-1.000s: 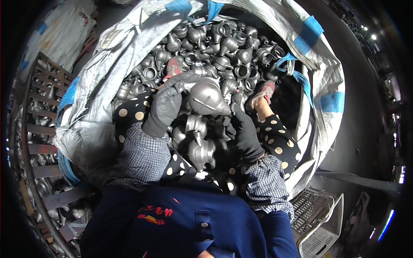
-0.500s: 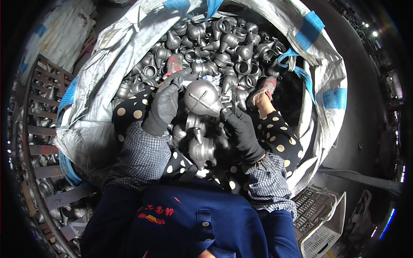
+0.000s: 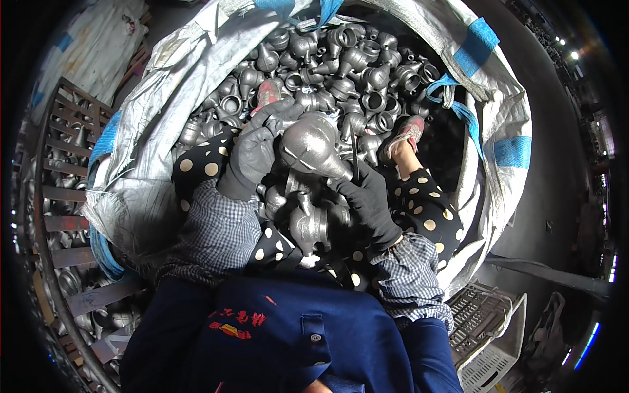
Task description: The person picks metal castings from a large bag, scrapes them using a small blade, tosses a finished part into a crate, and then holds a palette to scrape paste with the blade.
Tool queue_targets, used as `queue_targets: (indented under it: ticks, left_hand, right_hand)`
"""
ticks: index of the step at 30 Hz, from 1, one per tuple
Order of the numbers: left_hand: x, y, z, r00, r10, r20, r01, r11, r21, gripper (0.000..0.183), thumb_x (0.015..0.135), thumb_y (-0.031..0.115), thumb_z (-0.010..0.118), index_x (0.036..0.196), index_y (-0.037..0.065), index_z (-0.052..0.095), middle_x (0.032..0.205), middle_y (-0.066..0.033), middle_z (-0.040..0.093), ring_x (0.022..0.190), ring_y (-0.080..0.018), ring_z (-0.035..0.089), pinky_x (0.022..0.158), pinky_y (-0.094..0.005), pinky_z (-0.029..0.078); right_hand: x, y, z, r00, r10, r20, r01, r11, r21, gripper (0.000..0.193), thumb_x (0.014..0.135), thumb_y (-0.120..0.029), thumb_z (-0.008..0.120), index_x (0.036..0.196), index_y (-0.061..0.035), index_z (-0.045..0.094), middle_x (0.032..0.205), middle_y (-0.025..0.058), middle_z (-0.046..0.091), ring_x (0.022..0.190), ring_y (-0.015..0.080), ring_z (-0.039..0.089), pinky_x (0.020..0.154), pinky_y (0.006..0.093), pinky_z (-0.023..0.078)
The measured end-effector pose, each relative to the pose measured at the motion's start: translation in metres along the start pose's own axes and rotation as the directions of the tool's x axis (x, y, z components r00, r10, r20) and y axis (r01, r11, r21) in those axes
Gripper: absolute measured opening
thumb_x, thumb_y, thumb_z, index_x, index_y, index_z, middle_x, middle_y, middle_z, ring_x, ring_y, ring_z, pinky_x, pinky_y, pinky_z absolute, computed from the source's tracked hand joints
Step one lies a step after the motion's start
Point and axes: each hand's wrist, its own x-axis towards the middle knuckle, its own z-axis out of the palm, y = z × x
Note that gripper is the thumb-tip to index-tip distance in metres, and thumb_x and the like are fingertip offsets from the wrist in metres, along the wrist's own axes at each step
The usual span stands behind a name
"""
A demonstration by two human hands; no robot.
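A grey, bulb-shaped metal casting (image 3: 309, 143) with a raised seam is held up in front of me. My left hand (image 3: 255, 147), in a dark grey glove, is closed round the stub at its left side. My right hand (image 3: 368, 202), gloved in black, grips a thin, dark file-like tool (image 3: 355, 156) that points up; its thumb side is at the casting's narrow lower-right end. Below, between my legs, lies another casting (image 3: 308, 224) with a round opening. Glove and tool partly hide the narrow end.
I sit inside a large white woven bulk bag (image 3: 154, 141) with blue straps (image 3: 477, 47). Many similar castings (image 3: 354, 62) are heaped round my feet. A rusty metal crate (image 3: 64, 193) of castings stands at left, a pale plastic basket (image 3: 491, 367) at lower right.
The casting has turned slightly, its seam sitting lower and its narrow end farther right and down. My right hand has shifted a little; my left hand still grips the stub.
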Motion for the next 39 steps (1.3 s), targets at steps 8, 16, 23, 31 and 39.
queue_targets:
  ticks: [8,16,23,31,39]
  left_hand:
    - [-0.001,0.005,0.009,0.997,0.051,0.059,-0.056,0.994,0.089,0.071,0.073,0.033,0.066,0.132,-0.001,0.045,0.13,-0.0197,0.051,0.128,-0.0302,0.043,0.108,-0.0432,0.033]
    - [-0.006,0.02,0.035,0.983,-0.068,0.17,0.067,0.998,0.013,0.074,0.077,0.032,0.067,0.135,-0.004,0.04,0.139,-0.0205,0.042,0.133,-0.0319,0.037,0.111,-0.0433,0.028]
    - [-0.006,0.024,0.048,0.973,-0.042,0.227,0.009,0.989,0.145,0.067,0.085,0.034,0.062,0.134,-0.006,0.039,0.137,-0.0199,0.044,0.129,-0.032,0.042,0.108,-0.0412,0.033]
    - [-0.013,0.019,0.053,0.999,0.043,0.014,-0.046,0.96,0.278,0.049,0.085,0.026,0.066,0.124,-0.003,0.053,0.117,-0.0118,0.06,0.107,-0.0182,0.059,0.097,-0.0324,0.044]
    - [-0.01,0.014,0.052,0.993,0.04,-0.115,-0.016,0.98,0.198,0.047,0.083,0.011,0.068,0.124,-0.004,0.052,0.113,-0.0079,0.062,0.099,-0.013,0.059,0.091,-0.026,0.046]
  right_hand:
    - [0.003,0.008,-0.002,1.0,0.029,-0.01,-0.028,0.997,0.077,0.033,0.08,0.001,0.061,0.112,0.0049,0.057,0.098,0.0074,0.065,0.084,0.0116,0.06,0.076,0.0238,0.047]
    - [0.01,0.013,-0.007,0.983,0.18,-0.045,-0.169,0.97,0.174,0.038,0.075,0.003,0.06,0.113,0.0028,0.059,0.093,0.0047,0.065,0.078,0.0099,0.061,0.068,0.0213,0.048]
    - [0.013,0.02,-0.009,0.992,0.119,0.041,-0.125,0.967,0.223,0.035,0.077,0.0,0.057,0.112,0.0048,0.059,0.095,0.0065,0.066,0.081,0.0119,0.062,0.072,0.0231,0.049]
    - [0.008,0.018,0.001,0.98,0.174,0.1,-0.192,0.956,0.221,0.03,0.077,-0.001,0.058,0.106,0.0049,0.062,0.092,0.0061,0.066,0.081,0.0111,0.061,0.071,0.0233,0.048]
    - [0.023,-0.005,-0.012,0.947,0.144,-0.288,-0.049,0.948,0.313,0.025,0.089,-0.024,0.06,0.09,-0.0002,0.067,0.066,0.0007,0.06,0.054,0.0076,0.05,0.05,0.0204,0.036]
